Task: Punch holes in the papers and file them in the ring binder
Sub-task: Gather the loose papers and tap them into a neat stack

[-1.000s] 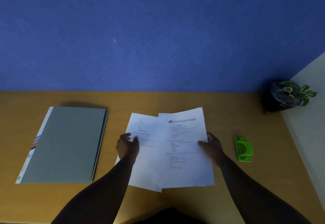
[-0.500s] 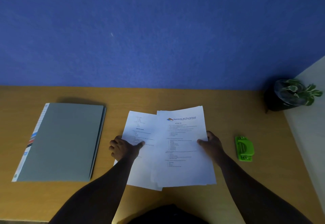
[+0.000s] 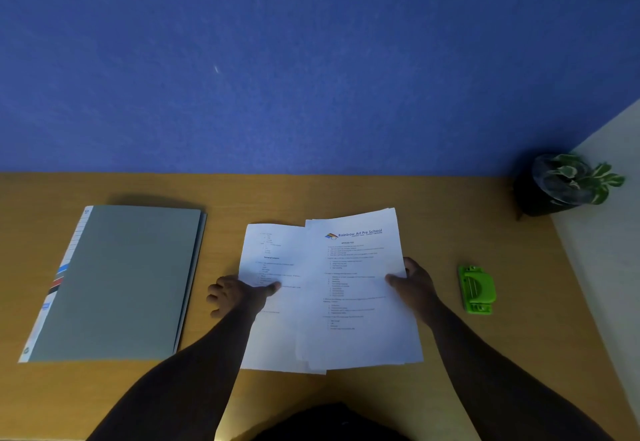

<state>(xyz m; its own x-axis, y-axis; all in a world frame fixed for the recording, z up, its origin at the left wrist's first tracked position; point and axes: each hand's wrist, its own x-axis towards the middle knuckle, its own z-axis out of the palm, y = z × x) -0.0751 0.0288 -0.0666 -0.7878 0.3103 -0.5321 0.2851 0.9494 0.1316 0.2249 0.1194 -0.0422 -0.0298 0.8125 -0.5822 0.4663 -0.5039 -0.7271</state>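
On counter, papers unpunched, pinched in left grip and right grip; punch untouched, binder closed.

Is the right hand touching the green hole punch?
Apart. The head view shows bare desk between the right hand and the hole punch.

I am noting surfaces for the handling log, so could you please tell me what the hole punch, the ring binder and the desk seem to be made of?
The hole punch looks like moulded plastic, given its uniform bright green body with soft sheen. The ring binder seems to be matt grey card or plastic-coated board: flat, dull, no glare. The desk appears to be smooth wood-look laminate, even tan with no visible grain, though dim light leaves that open.
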